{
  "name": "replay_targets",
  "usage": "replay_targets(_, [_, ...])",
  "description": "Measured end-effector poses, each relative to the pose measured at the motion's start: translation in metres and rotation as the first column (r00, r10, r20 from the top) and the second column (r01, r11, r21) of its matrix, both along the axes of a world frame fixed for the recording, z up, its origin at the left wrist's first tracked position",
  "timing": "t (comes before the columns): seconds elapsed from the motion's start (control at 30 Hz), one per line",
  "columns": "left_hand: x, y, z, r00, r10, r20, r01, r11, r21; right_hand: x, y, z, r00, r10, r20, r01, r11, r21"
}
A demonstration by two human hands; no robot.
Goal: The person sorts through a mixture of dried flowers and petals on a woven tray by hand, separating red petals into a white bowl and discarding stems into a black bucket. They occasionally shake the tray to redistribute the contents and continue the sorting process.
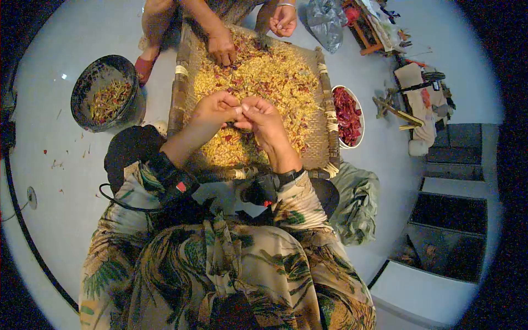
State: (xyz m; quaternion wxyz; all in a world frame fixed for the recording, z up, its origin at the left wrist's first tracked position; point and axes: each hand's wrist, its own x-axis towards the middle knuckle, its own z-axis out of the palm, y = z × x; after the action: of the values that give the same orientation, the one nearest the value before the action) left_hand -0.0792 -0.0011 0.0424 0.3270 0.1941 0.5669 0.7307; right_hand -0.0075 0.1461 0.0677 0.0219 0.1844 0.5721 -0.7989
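My left hand (217, 110) and my right hand (263, 120) meet fingertip to fingertip above a woven tray (322, 135). Thumbs and forefingers of both are pinched together; whatever lies between them is too small to name. Yellow grains or seeds (269, 69) mixed with dark red bits cover much of the tray beneath and beyond my hands. Dark straps go round both my wrists.
Across the tray a co-worker's hand (222, 48) reaches into the yellow pieces; the other hand (283, 21) is at the far edge. A black bucket (137, 104) with stalks stands left, a white bowl (361, 122) of dark red pieces right. Bags lie nearby.
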Motion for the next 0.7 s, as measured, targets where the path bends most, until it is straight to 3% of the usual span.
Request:
replay_targets(0.07, [-0.005, -0.002, -0.012, 1.000, 0.016, 0.011, -0.016, 1.000, 0.008, -0.001, -0.001, -0.001, 1.000, -0.018, 0.023, 0.018, 1.000, -0.003])
replay_targets(0.13, [-0.008, -0.005, -0.010, 0.997, 0.054, 0.048, -0.054, 0.999, 0.007, -0.006, 0.013, -0.014, 0.998, -0.042, 0.054, 0.035, 0.990, 0.138])
replay_targets(0.2, [-0.009, -0.011, 0.007, 0.961, 0.168, 0.220, -0.174, 0.985, 0.010, -0.010, 0.029, -0.026, 0.994, -0.096, 0.056, 0.071, 0.939, 0.337])
replay_targets(0.23, [-0.010, -0.015, 0.017, 0.927, 0.222, 0.302, -0.234, 0.972, 0.004, -0.016, 0.045, -0.042, 0.997, -0.075, 0.003, 0.061, 0.827, 0.559])
replay_targets(0.3, [-0.012, -0.022, 0.023, 0.894, 0.208, 0.396, -0.277, 0.953, 0.124, -0.027, 0.064, -0.064, 0.997, 0.005, -0.080, 0.069, 0.458, 0.886])
replay_targets(0.33, [-0.013, -0.024, 0.023, 0.875, 0.197, 0.441, -0.302, 0.936, 0.180, -0.028, 0.064, -0.062, 0.998, -0.048, -0.047, 0.064, 0.454, 0.889])
replay_targets(0.43, [-0.015, -0.024, 0.022, 0.851, 0.225, 0.474, -0.361, 0.907, 0.219, -0.047, 0.063, -0.064, 0.996, 0.065, 0.057, -0.065, 0.132, 0.989])
replay_targets(0.53, [-0.014, -0.022, 0.032, 0.845, 0.304, 0.440, -0.394, 0.910, 0.130, -0.054, 0.056, -0.064, 0.967, 0.130, 0.220, -0.219, -0.020, 0.976])
replay_targets(0.67, [-0.015, -0.020, 0.028, 0.863, 0.302, 0.404, -0.355, 0.933, 0.063, -0.057, 0.059, -0.087, 0.939, 0.146, 0.312, -0.281, -0.201, 0.939])
replay_targets(0.7, [-0.016, -0.019, 0.026, 0.870, 0.305, 0.387, -0.347, 0.937, 0.043, -0.054, 0.059, -0.087, 0.963, 0.137, 0.234, -0.222, -0.098, 0.970])
